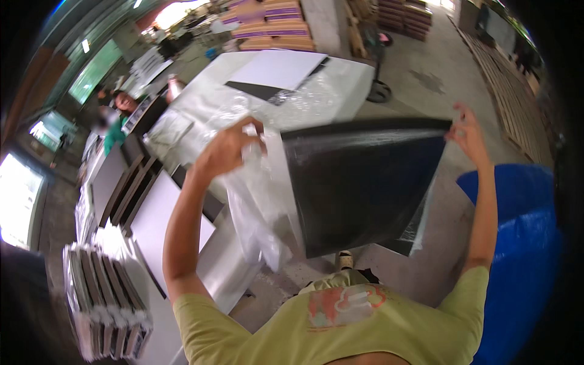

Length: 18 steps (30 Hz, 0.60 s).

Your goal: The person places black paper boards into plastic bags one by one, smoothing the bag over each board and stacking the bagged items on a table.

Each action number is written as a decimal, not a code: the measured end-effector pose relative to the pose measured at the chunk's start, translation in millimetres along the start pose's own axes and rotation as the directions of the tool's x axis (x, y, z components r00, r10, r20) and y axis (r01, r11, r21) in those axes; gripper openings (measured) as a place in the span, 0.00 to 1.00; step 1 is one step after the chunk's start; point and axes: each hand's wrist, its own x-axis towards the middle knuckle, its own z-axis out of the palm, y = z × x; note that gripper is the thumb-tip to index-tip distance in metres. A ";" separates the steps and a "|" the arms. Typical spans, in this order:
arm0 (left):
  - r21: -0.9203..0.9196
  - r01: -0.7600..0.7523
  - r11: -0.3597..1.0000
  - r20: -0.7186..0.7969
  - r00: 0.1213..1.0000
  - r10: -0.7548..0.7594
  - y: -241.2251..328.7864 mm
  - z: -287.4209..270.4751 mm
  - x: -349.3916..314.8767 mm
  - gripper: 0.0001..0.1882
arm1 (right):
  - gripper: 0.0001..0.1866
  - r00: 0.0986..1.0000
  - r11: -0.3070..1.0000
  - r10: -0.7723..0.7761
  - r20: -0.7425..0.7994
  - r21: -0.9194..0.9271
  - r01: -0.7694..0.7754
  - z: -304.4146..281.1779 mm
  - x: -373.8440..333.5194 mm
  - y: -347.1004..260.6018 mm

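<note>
White-covered table (pixel 350 79) beyond, right hand (pixel 468 132) pinching 1 black sheet (pixel 365 185), left hand (pixel 226 150) curled, perhaps gripping clear plastic (pixel 257 228)

Black sheet (pixel 365 182), broad, four-sided, glossy, held up in midair; upper edge across twelve o'clock, lower corner at seven, pale streak of sheen near top. Translucent plastic film (pixel 248 219), thin and creased, hanging loose between sheet's eight and nine o'clock.

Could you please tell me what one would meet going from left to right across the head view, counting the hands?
Plastic-wrapped stack → left hand → dark panel → right hand → blue sheet.
</note>
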 end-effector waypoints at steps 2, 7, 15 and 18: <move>0.126 -0.109 0.986 -0.068 0.991 0.118 -21.9 8.2 67.4 0.21 | 0.08 0.997 0.988 0.028 -0.072 -0.152 -0.039 -19.7 12.7 35.4; 0.269 -0.199 0.942 -0.359 0.887 0.290 -17.9 6.5 198.1 0.19 | 0.09 0.913 0.888 0.033 -0.408 -0.407 -0.214 -95.0 21.8 80.9; 0.440 -0.127 0.889 -0.156 0.964 0.214 -15.2 71.2 202.3 0.12 | 0.08 0.884 0.793 -0.123 -0.451 -0.581 -0.186 -80.5 -83.7 77.6; 0.444 -0.216 0.869 -0.001 0.970 0.241 -35.1 149.4 154.7 0.07 | 0.13 0.932 0.925 0.225 -0.284 -0.239 -0.296 -13.2 -180.6 69.2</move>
